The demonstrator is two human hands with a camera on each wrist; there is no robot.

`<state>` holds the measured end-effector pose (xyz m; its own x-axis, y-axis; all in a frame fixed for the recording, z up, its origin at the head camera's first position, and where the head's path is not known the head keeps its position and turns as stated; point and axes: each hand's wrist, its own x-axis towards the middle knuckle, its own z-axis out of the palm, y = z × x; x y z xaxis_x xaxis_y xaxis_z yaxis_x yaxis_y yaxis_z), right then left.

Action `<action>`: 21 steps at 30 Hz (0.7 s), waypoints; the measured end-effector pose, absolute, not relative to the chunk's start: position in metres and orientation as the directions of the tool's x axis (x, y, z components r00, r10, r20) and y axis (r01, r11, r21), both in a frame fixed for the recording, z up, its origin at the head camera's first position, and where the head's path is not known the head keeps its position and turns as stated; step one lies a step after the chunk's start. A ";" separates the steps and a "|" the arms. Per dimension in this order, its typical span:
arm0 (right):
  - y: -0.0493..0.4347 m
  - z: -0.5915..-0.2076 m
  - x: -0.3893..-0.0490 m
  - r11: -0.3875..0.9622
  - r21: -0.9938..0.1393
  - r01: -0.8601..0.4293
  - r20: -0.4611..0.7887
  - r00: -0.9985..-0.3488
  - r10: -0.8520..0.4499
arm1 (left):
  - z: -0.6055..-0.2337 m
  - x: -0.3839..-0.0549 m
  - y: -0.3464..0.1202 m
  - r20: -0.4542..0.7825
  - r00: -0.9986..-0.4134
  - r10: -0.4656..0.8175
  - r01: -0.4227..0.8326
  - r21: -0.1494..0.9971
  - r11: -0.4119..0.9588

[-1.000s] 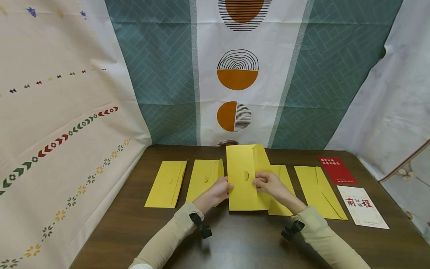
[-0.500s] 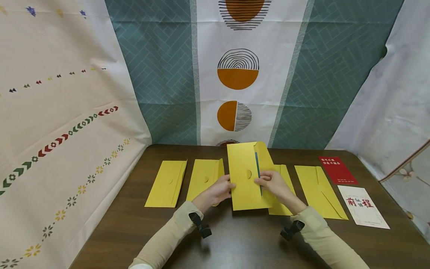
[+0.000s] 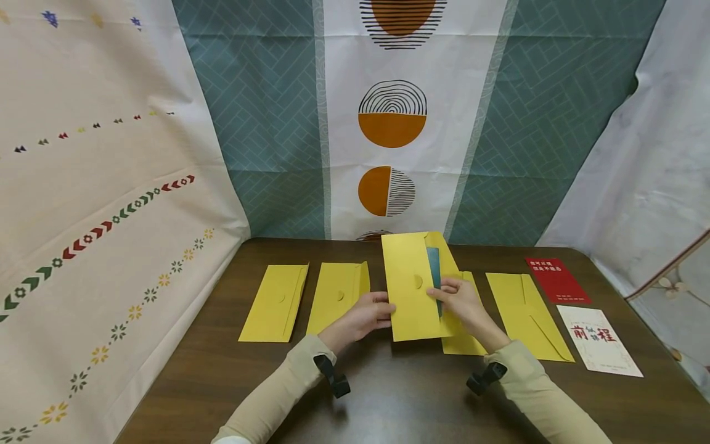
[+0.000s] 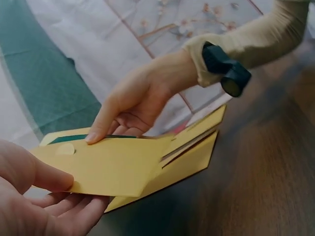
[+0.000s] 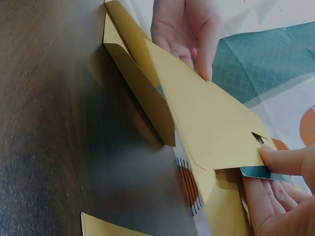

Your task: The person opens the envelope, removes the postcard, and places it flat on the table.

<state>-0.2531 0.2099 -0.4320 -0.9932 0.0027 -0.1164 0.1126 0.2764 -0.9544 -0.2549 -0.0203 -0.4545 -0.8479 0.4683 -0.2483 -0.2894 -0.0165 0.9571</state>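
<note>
A yellow envelope (image 3: 407,308) is held up off the table, its right side flap open. At its left edge my left hand (image 3: 363,317) pinches it between thumb and fingers, also plain in the left wrist view. Partly out of the envelope's right opening shows a teal card (image 3: 434,264). My right hand (image 3: 463,302) pinches this card at the opening, thumb in front beside the envelope's front panel. In the right wrist view the fingers lie under the teal card (image 5: 256,171). Most of the card is hidden inside the envelope.
Two yellow envelopes lie to the left, an outer envelope (image 3: 272,305) and an inner envelope (image 3: 335,296). On the right lie a partly covered envelope (image 3: 468,345) and another envelope (image 3: 516,308). Beyond them are a red card (image 3: 557,280) and a white card (image 3: 599,351) on the brown table (image 3: 388,407).
The teal card has come into sight, sliding out rightward from the envelope's opening. Both hands and the envelope have shifted slightly right.
</note>
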 end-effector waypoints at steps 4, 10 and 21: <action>0.213 -0.431 -0.254 0.289 -0.949 0.128 -0.113 -0.991 0.065 | -0.454 -0.248 -0.016 -0.248 -0.848 0.468 -0.267 0.963 0.027; 0.218 -0.435 -0.255 0.265 -0.955 0.136 -0.118 -0.990 0.081 | -0.454 -0.245 -0.013 -0.238 -0.843 0.483 -0.252 0.967 0.036; 0.226 -0.430 -0.252 0.307 -0.944 0.125 -0.105 -0.991 0.080 | -0.454 -0.246 -0.015 -0.240 -0.853 0.464 -0.243 0.968 0.054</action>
